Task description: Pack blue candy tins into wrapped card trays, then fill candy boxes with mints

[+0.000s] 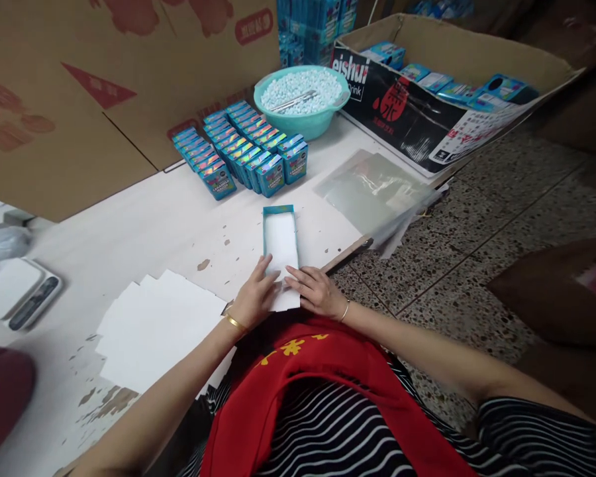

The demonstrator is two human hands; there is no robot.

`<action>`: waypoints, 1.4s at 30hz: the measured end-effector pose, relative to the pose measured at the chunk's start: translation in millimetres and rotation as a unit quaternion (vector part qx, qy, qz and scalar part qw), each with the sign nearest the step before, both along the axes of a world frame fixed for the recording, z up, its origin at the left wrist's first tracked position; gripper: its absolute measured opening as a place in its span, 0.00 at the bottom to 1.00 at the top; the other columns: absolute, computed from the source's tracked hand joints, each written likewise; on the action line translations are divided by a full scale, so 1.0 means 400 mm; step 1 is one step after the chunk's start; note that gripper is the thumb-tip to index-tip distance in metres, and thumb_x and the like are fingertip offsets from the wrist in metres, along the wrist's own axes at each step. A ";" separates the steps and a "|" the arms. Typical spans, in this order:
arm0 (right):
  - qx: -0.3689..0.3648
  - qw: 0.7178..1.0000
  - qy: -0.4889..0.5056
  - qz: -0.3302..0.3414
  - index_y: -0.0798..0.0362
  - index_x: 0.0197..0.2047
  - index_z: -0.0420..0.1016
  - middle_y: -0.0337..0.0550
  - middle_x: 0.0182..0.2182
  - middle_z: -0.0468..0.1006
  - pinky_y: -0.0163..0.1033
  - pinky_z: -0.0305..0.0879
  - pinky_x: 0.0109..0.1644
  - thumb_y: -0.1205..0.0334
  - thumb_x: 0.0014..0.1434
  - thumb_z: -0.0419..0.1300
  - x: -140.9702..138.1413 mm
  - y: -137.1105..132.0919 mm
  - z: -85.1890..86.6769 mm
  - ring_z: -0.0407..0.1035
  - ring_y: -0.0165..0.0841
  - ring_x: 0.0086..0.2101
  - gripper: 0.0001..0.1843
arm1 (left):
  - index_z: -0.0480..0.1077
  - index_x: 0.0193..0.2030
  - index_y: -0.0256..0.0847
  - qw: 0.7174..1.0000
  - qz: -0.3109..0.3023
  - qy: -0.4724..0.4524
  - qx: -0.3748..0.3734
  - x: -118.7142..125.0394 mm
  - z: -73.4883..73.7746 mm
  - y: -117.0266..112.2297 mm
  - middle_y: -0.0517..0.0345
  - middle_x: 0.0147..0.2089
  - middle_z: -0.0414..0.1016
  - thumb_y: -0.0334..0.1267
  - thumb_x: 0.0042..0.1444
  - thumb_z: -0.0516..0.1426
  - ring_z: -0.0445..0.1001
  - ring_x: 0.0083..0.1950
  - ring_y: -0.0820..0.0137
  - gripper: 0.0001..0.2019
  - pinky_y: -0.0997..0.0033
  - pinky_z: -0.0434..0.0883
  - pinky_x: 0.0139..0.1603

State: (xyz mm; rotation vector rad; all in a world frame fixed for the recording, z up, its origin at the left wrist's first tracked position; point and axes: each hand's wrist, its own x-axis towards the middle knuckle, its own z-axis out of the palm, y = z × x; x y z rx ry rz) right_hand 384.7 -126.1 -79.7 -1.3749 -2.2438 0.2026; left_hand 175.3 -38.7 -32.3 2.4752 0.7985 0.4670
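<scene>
A long open box [279,233] with a blue rim and white inside lies on the white board [144,232] in front of me. Both hands rest on its near end. My left hand [256,295] lies on the left side with fingers stretched flat. My right hand [316,289] presses on the right side, fingers flat and together on the white flap. Each wrist wears a thin gold bangle. A stack of white paper sheets [156,328] lies just left of my left hand.
Rows of small blue packs [243,149] stand farther back. Behind them a teal bowl [302,99] holds pale pellets. A cardboard carton [427,112] with blue packs sits at right, clear plastic bags [372,189] beside it. A scale [17,291] sits far left.
</scene>
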 end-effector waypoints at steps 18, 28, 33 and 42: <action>0.017 0.993 0.044 -0.110 0.53 0.52 0.71 0.56 0.55 0.65 0.48 0.63 0.51 0.53 0.64 0.53 -0.007 0.068 0.011 0.62 0.41 0.49 0.18 | 0.67 0.49 0.44 0.985 0.102 0.137 0.033 0.056 0.054 0.005 0.48 0.46 0.75 0.43 0.60 0.52 0.70 0.47 0.58 0.13 0.58 0.65 0.46; -0.038 0.994 0.063 -0.082 0.54 0.43 0.72 0.49 0.49 0.70 0.46 0.59 0.54 0.64 0.61 0.57 -0.025 0.088 0.037 0.57 0.39 0.50 0.07 | 0.72 0.36 0.40 0.962 0.008 0.263 0.077 0.093 0.069 0.014 0.49 0.39 0.73 0.48 0.62 0.49 0.68 0.45 0.58 0.16 0.53 0.57 0.48; -0.082 0.993 0.060 -0.060 0.54 0.40 0.71 0.44 0.45 0.70 0.42 0.59 0.52 0.68 0.59 0.58 -0.027 0.113 0.060 0.58 0.37 0.48 0.05 | 0.74 0.35 0.42 0.961 0.020 0.274 -0.020 0.100 0.086 0.047 0.54 0.38 0.74 0.44 0.63 0.49 0.69 0.45 0.62 0.15 0.56 0.56 0.48; -0.156 0.987 -0.018 -0.046 0.55 0.39 0.73 0.44 0.43 0.71 0.42 0.57 0.50 0.63 0.60 0.58 -0.028 0.138 0.111 0.58 0.37 0.46 0.05 | 0.75 0.36 0.45 0.933 0.020 0.349 -0.084 0.135 0.116 0.070 0.54 0.41 0.75 0.46 0.62 0.48 0.68 0.48 0.59 0.16 0.53 0.57 0.51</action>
